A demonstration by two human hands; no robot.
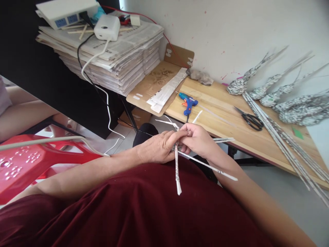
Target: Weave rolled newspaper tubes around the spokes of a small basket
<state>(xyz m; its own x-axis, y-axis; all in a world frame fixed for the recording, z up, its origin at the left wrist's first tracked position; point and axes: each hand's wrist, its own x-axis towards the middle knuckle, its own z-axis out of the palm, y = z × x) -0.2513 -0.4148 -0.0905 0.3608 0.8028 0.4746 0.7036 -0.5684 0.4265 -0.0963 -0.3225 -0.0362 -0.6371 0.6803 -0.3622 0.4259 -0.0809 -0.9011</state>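
In front of my belly, my left hand (160, 145) and my right hand (196, 139) meet around a small woven piece of rolled newspaper strips. Both are closed on it, with fingers and thumbs pressed together, so its middle is mostly hidden. Several loose ends of the paper strips (177, 168) stick out: one points down toward my shirt, another reaches right under my right wrist, others rise above the hands. Beyond them on the table lies a blue glue gun (188, 103). Further right rest black-handled scissors (250, 119).
A tall stack of newspapers (123, 68) carries a power strip (66, 13) and a white charger (107, 27). Cut paper strips (167, 91) lie on cardboard. Several woven paper pieces (238, 85) and long paper rods (282, 144) fill the table's right. A red stool (23, 161) and another person's legs (28, 109) are left.
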